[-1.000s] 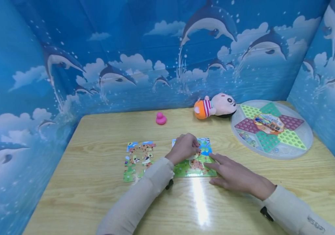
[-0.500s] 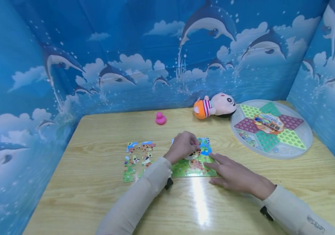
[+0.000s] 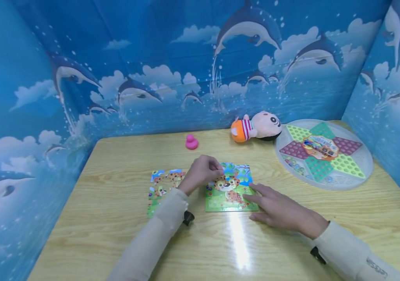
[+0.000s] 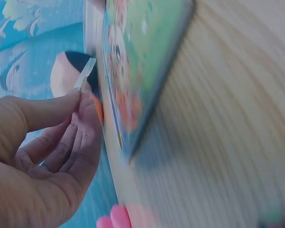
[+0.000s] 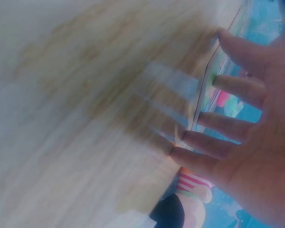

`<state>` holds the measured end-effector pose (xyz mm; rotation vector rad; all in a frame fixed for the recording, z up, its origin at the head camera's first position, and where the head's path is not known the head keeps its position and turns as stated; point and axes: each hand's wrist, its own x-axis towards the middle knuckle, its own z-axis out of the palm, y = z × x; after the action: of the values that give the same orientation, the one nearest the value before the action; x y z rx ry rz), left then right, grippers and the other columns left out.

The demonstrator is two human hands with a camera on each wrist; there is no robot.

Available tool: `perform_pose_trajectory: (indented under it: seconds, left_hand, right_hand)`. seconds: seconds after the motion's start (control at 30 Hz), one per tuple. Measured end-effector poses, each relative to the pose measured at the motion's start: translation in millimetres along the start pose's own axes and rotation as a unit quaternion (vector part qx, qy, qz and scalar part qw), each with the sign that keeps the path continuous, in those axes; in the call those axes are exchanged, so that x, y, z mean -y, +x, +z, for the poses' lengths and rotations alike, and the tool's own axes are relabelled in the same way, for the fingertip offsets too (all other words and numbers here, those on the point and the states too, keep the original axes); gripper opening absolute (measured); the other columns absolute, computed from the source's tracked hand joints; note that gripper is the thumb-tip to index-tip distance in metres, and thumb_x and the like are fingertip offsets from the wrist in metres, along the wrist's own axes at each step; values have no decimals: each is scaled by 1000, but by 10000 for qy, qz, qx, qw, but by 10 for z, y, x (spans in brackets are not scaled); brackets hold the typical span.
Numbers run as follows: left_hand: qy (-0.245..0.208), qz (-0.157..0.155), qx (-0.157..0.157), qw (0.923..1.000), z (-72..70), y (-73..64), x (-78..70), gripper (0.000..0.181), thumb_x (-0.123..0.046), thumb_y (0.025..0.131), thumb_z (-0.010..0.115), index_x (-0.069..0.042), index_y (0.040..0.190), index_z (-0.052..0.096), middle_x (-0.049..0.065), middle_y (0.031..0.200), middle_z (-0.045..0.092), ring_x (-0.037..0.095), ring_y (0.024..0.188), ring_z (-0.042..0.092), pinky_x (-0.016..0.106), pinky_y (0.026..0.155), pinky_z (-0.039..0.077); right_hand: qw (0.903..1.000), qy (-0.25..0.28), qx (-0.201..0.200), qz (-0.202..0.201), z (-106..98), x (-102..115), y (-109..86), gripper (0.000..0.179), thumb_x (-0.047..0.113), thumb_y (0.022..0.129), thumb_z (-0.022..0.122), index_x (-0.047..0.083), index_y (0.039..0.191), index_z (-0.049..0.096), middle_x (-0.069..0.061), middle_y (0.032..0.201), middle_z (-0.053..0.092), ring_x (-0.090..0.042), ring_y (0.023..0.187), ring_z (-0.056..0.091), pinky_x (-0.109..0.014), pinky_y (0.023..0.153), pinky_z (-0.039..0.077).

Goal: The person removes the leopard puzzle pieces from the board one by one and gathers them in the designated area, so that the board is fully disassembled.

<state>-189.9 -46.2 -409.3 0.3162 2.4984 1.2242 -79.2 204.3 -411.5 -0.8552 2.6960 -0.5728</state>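
Note:
A jigsaw puzzle board (image 3: 217,203) with a spotted cartoon animal on green and blue lies mid-table. My left hand (image 3: 201,171) hovers at its upper left side. In the left wrist view, thumb and fingertips pinch a thin puzzle piece (image 4: 87,73), seen edge-on and raised off the board; its picture cannot be made out. My right hand (image 3: 275,207) rests at the board's right side with fingers spread and fairly straight, the fingertips (image 5: 217,80) touching its edge. Left of the board lies a group of loose puzzle pieces (image 3: 156,195), partly hidden by my left sleeve.
A pink rubber duck (image 3: 191,142) stands towards the back of the table. Behind the board lie a plush doll (image 3: 256,127) and, to the right, a round Chinese checkers board (image 3: 356,177) with marbles. A blue dolphin curtain (image 3: 172,93) encloses the table's back and sides.
My left hand has lifted and drawn left off the middle of the board, uncovering the animal's face. The left sleeve now covers more loose pieces. My right hand stays in place.

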Motion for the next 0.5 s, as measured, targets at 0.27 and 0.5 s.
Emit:
perform_pose_trajectory:
  seconds: [0.27, 0.5]
  left_hand:
    - [117, -271, -364, 9989, -308, -156, 260, 6, -14, 89, 79, -12, 90, 73, 2, 85, 70, 19, 79, 66, 30, 67, 56]
    - [209, -542, -616, 9964, -521, -285, 432, 6, -15, 90, 78, -11, 91, 74, 3, 85, 71, 19, 79, 67, 32, 68, 55]
  right_hand:
    - [10000, -18, 25, 20, -1, 0, 1, 55, 30, 95, 71, 5, 142, 56, -29, 156, 34, -49, 142, 33, -63, 112, 31]
    - [10000, -37, 61, 2, -5, -3, 5, 55, 30, 96, 71, 5, 142, 56, -29, 156, 34, -49, 142, 34, -63, 112, 32]
